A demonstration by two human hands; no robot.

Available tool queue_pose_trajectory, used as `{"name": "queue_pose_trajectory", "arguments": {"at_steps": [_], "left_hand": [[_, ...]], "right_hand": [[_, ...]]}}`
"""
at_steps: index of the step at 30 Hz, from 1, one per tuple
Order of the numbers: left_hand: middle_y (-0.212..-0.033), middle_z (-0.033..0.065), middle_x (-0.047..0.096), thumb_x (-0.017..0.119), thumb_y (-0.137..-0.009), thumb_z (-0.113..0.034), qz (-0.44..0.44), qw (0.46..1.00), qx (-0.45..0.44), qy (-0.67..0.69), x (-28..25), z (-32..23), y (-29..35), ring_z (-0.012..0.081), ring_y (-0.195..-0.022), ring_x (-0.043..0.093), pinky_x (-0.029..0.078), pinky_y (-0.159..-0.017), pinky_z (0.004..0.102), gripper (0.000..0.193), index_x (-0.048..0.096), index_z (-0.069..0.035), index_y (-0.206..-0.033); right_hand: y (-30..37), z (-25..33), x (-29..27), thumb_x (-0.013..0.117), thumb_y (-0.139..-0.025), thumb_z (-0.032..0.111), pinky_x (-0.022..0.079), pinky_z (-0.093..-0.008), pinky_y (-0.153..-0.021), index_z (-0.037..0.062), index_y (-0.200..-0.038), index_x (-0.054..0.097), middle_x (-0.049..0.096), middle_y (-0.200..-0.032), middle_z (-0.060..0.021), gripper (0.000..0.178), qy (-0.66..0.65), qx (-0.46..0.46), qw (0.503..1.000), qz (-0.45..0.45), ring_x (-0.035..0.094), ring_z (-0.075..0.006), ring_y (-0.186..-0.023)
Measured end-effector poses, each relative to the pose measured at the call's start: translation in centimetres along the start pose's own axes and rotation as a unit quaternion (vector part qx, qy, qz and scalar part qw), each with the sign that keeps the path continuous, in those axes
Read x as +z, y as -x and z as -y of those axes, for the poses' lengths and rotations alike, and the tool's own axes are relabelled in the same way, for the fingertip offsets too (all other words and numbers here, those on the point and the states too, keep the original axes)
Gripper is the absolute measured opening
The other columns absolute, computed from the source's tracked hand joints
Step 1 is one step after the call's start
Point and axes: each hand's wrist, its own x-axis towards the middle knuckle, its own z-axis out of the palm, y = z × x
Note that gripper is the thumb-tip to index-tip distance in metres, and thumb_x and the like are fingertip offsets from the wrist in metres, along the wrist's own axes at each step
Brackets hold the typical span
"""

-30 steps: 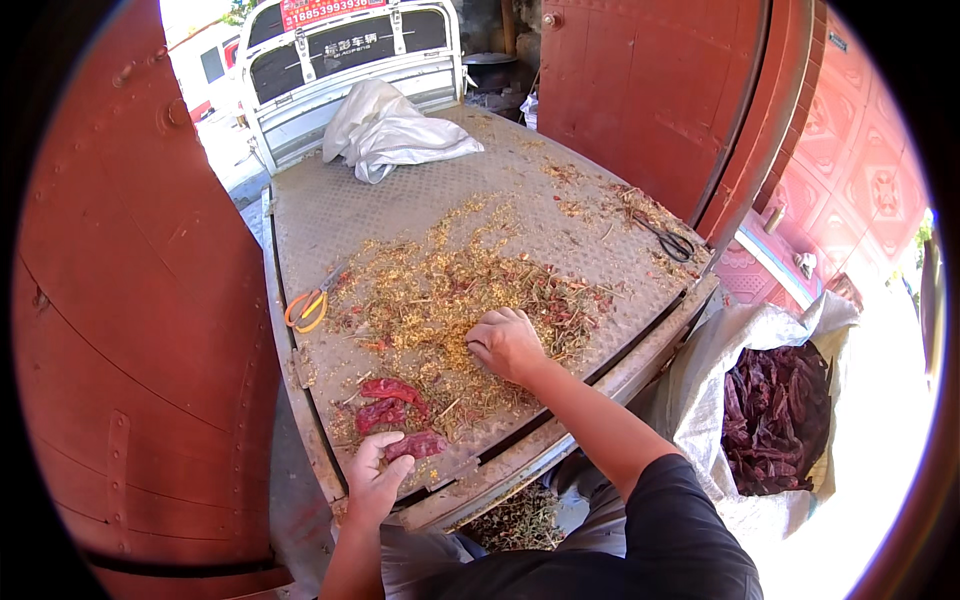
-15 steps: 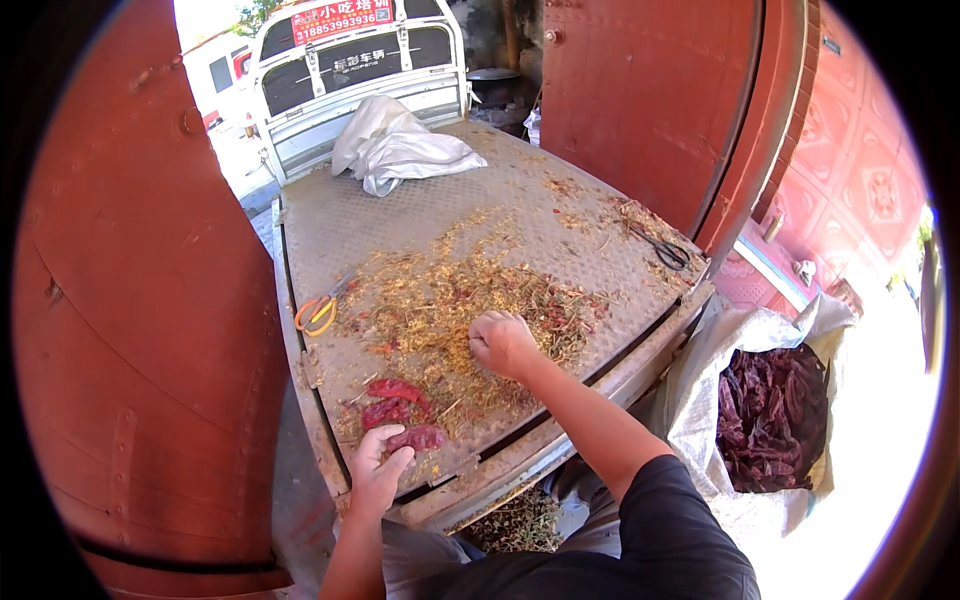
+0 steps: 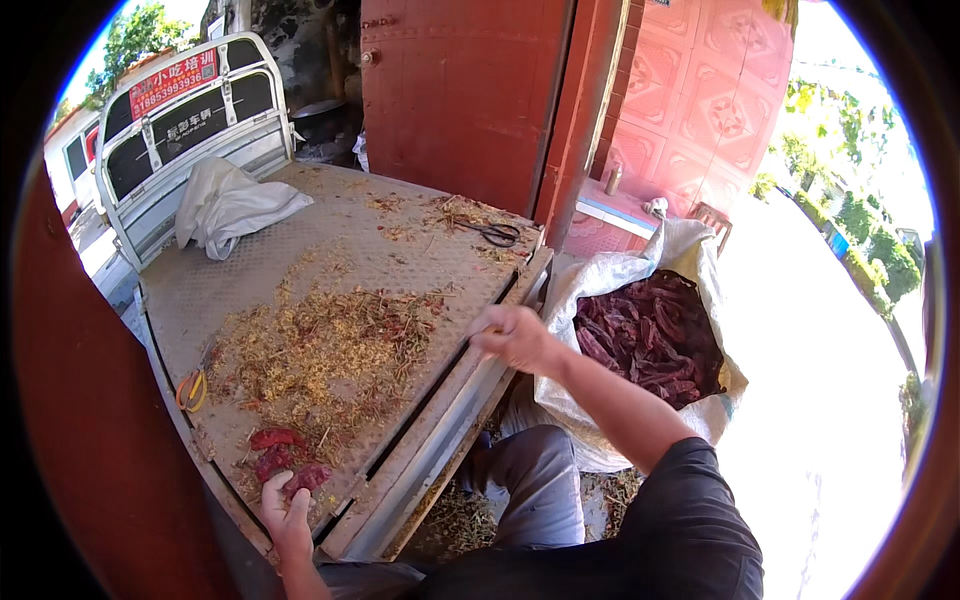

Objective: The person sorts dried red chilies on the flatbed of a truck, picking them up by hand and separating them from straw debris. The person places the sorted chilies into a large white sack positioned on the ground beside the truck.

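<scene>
Drawn away from the seed litter (image 3: 320, 345) since moments earlier, the right hand (image 3: 512, 338) curls at the edge of the truck bed (image 3: 255, 270), contents unclear. Orange-handled scissors (image 3: 190, 391) lie toward nine o'clock; the left hand (image 3: 286, 512) grips a dried red chili (image 3: 308, 477) near seven; a chili-filled sack (image 3: 690, 250) stands at three.

The left hand (image 3: 288, 515) covers part of the nearest red pepper (image 3: 310, 477), and its forearm is cut off by the lower edge. Whether the curled right hand (image 3: 518, 338) holds anything cannot be told. At far right, the black scissors' (image 3: 487, 229) blades are lost among plant scraps (image 3: 455, 211).
</scene>
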Motion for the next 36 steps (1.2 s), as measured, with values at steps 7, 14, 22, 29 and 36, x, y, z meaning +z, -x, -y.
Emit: {"name": "queue_pose_trajectory", "arguments": {"at_steps": [7,14,22,29,36], "left_hand": [[-0.107,0.0072,0.065,0.068,-0.091,0.000,0.007,0.999,0.016,-0.045,0.5,0.4,0.1,0.0109,-0.088,0.061,0.051,-0.080,0.0268,0.033,0.060,0.002,-0.123],[-0.108,0.0076,0.068,0.075,-0.088,-0.005,0.000,0.999,0.006,-0.039,0.9,-1.2,0.9,0.0136,-0.098,0.063,0.051,-0.087,0.0295,0.034,0.063,0.003,-0.119],[-0.098,0.0063,0.071,0.079,-0.085,-0.011,0.002,0.982,0.014,-0.188,1.8,-2.9,1.5,0.0117,-0.085,0.065,0.054,-0.077,0.0292,0.036,0.067,-0.003,-0.118],[-0.096,0.0069,0.071,0.079,-0.086,-0.011,0.022,0.983,0.010,-0.181,2.0,-3.6,1.5,0.0110,-0.084,0.064,0.053,-0.075,0.0283,0.036,0.067,-0.001,-0.117],[-0.091,0.0048,0.070,0.080,-0.085,-0.009,0.028,0.992,-0.013,-0.126,1.8,-2.5,1.4,0.0082,-0.079,0.062,0.052,-0.071,0.0261,0.037,0.066,0.000,-0.117]], "right_hand": [[4.7,-6.9,-25.6,0.057,-0.105,0.026,0.058,-0.0286,-0.083,-0.0013,-0.141,0.047,0.063,-0.130,-0.0149,0.046,-0.490,-0.167,0.679,-0.521,0.067,-0.0226,-0.112],[-2.4,-4.7,-4.5,0.061,-0.103,0.034,0.053,-0.0264,-0.077,-0.0001,-0.123,0.064,0.073,-0.105,-0.0102,0.040,-0.195,-0.039,0.965,-0.172,0.069,-0.0189,-0.094],[-11.0,-0.1,18.9,0.058,-0.100,0.030,0.046,-0.0458,-0.107,0.0070,-0.130,0.063,0.066,-0.129,-0.0170,0.038,0.250,-0.347,0.895,0.127,0.060,-0.0364,-0.124],[-15.4,1.3,31.9,0.058,-0.098,0.033,0.033,-0.0510,-0.115,0.0150,-0.127,0.065,0.058,-0.139,-0.0090,0.035,0.299,-0.364,0.863,0.179,0.045,-0.0332,-0.138],[-18.0,0.3,33.6,0.060,-0.097,0.036,0.026,-0.0554,-0.119,0.0184,-0.128,0.065,0.056,-0.141,-0.0113,0.037,0.397,-0.322,0.847,0.147,0.043,-0.0329,-0.140]]}}
